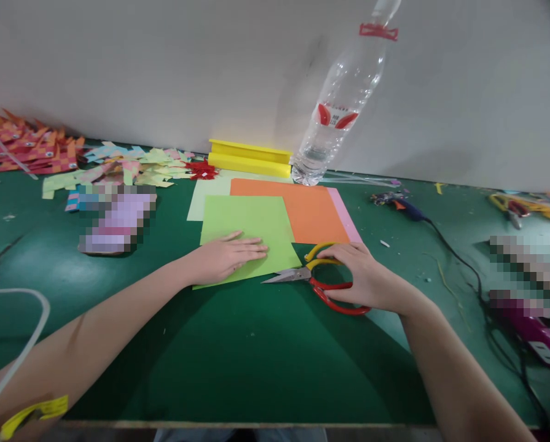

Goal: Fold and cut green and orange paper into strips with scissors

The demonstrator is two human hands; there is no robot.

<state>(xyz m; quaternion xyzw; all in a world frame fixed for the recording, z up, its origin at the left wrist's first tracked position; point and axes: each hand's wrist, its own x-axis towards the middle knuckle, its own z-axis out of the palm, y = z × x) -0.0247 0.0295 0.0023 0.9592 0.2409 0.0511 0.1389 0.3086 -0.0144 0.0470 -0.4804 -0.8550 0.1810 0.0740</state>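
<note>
While a heap of orange and pink woven paper [30, 147] crowds the far left of the green counter [210, 368], a scatter of pale paper strips [158, 161] lies beside it, with a blurred lilac object [121, 218] in front. Next I see the left hand [226, 258] palm down, fingers stretched out and grasping nothing, flat on a light green sheet [245, 218] at the middle of the counter. Behind that sits a folded yellow piece [250, 167], and the green sheet's right side overlaps an orange one [316, 212]. A clear bottle [333, 116] stands near the wall [164, 73]. Scissors [300, 274] point leftward, blades at the green sheet's near right edge; the right hand [367, 279] is curled around their yellow and red handles. Farther right lie a corded tool [408, 209] and a purple power strip [528, 331].
</note>
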